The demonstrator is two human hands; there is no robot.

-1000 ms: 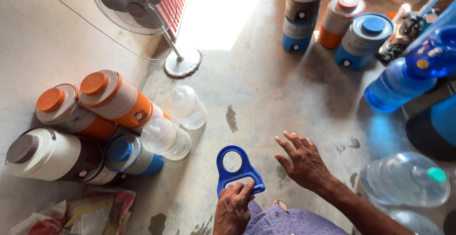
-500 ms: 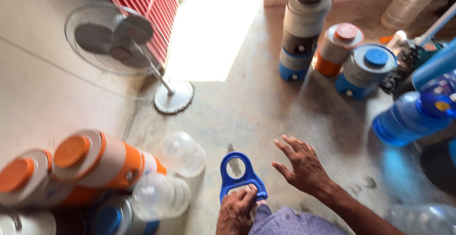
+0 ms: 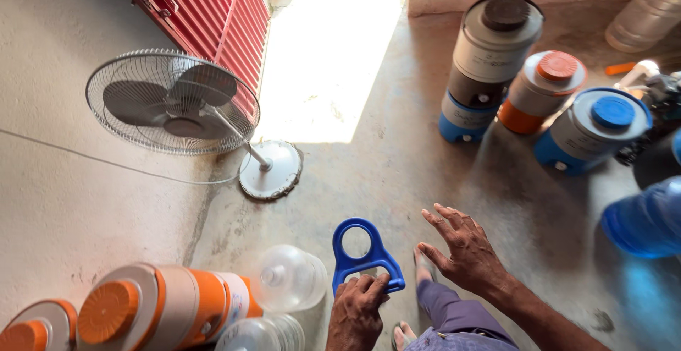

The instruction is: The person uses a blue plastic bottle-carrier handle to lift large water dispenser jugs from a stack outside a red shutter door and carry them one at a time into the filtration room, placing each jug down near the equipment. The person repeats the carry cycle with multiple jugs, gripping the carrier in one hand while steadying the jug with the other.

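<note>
Your left hand (image 3: 357, 312) grips the lower end of the bottle handle (image 3: 364, 255), held above the floor (image 3: 369, 173). Your right hand (image 3: 464, 251) hovers just to its right, apart from it. To the left of the handle lie two clear bottles (image 3: 287, 280), with coolers on their sides (image 3: 152, 308) further left. A standing fan (image 3: 177, 106) is behind them, against the wall. Three upright coolers (image 3: 546, 92) stand far right, behind your right hand.
</note>
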